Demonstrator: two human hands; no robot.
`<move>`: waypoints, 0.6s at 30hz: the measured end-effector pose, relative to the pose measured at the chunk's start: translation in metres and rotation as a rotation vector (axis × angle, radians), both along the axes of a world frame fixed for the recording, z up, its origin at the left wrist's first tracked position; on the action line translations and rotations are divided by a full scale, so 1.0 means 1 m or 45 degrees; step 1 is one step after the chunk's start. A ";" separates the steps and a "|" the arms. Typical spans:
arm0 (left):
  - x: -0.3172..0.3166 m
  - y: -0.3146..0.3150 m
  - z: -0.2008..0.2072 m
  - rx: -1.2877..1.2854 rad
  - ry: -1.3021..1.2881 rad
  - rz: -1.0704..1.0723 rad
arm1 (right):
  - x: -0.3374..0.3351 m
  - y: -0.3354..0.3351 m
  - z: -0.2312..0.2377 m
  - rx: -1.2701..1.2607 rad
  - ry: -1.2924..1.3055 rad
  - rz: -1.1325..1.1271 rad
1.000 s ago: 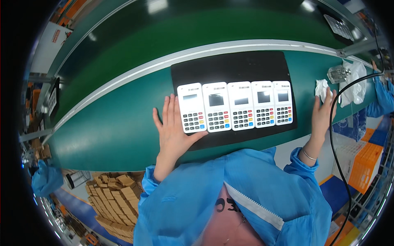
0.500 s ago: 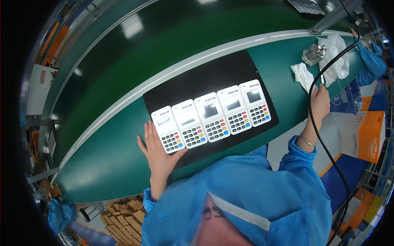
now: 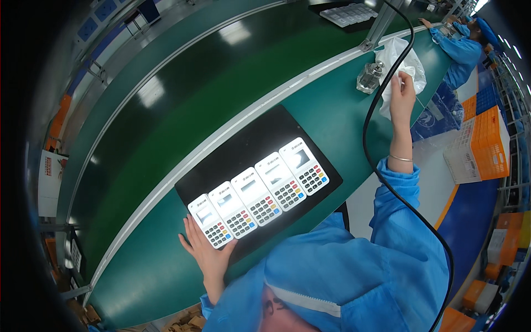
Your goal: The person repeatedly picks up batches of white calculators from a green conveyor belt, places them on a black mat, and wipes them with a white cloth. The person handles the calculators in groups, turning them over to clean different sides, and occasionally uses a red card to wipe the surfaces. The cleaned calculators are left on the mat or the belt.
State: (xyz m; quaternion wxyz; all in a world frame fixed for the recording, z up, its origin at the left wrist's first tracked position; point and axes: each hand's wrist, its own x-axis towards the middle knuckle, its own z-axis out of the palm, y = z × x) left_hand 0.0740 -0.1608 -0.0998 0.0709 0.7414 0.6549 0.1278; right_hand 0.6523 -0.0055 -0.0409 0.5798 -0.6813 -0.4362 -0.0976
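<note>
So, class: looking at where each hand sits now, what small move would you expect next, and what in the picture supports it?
Probably the right hand draws the crumpled white cloth back toward the row of five white keypad terminals on the black rectangular mat. Its grip is on the cloth, far from the row, beside a small clear glass bottle, while the left hand rests flat at the nearest terminal.

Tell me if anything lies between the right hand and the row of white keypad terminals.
Only a black cable crosses that gap, hanging over the green bench. The right hand grips a white cloth; the left hand already touches the terminals.
</note>
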 end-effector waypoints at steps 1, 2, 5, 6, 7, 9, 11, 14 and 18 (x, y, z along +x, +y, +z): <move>0.002 0.002 0.001 -0.002 -0.006 0.000 | 0.004 0.007 0.008 -0.018 -0.424 -0.121; 0.001 0.001 0.001 0.001 -0.006 -0.006 | 0.001 0.013 0.014 -0.122 -0.506 -0.150; -0.001 -0.001 0.002 -0.022 -0.007 0.006 | -0.009 0.030 0.026 -0.373 -0.760 -0.236; -0.001 -0.001 0.002 -0.010 -0.010 -0.005 | -0.011 0.034 0.026 -0.434 -0.803 -0.260; -0.001 0.001 0.002 0.001 -0.014 -0.010 | -0.010 0.038 0.030 -0.494 -0.849 -0.279; -0.003 -0.003 0.005 0.003 0.001 0.007 | -0.017 0.043 0.033 -0.596 -0.867 -0.245; 0.002 0.003 0.007 -0.005 0.011 -0.006 | -0.008 0.029 0.037 -0.532 -0.978 -0.279; 0.002 0.005 0.009 0.013 -0.012 -0.016 | -0.048 -0.006 0.042 -0.304 -0.904 -0.221; -0.002 -0.003 0.011 0.014 -0.040 0.029 | -0.164 -0.062 0.006 -0.168 -0.462 0.595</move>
